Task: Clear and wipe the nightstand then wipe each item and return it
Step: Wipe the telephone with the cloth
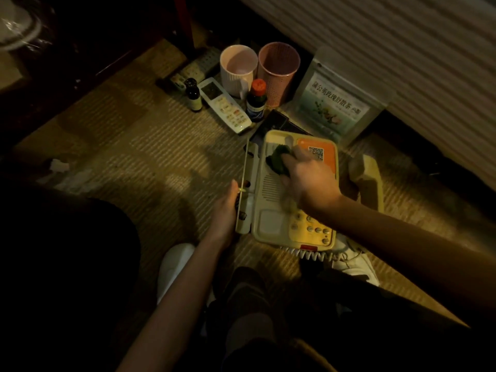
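Left hand (226, 210): lower centre; grips the phone's left edge, steadying it
Right hand (306, 181): presses a dark cloth (277, 159) onto the phone's upper face
Phone (292, 189): centre frame, on the carpet between both hands; long axis runs away from the person; right hand nearer the unwiped far end
Handset (366, 178): off-cradle, just right
Beyond: remote (224, 104); mug (237, 68); bottles
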The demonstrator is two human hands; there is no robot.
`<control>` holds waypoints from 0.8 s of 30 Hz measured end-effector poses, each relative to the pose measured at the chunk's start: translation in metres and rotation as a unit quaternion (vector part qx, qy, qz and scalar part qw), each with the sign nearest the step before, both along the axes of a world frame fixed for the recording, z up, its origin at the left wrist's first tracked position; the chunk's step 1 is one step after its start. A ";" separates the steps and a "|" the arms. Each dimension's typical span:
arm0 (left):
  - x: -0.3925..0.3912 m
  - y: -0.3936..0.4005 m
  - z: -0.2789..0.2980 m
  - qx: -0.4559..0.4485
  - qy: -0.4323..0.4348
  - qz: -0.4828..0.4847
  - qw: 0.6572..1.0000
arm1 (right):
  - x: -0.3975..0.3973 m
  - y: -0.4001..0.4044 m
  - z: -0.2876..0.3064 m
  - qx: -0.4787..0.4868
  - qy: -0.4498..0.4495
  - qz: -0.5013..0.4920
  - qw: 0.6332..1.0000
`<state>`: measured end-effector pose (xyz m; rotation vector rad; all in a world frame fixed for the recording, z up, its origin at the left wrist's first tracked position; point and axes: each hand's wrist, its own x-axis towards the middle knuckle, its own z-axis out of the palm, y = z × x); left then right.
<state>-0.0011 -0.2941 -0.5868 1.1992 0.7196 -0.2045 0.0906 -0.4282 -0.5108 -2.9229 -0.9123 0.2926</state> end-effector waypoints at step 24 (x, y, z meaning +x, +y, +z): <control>0.001 -0.006 -0.008 0.033 0.024 0.037 0.999 | -0.088 -0.015 -0.007 -0.030 -0.031 0.225 0.974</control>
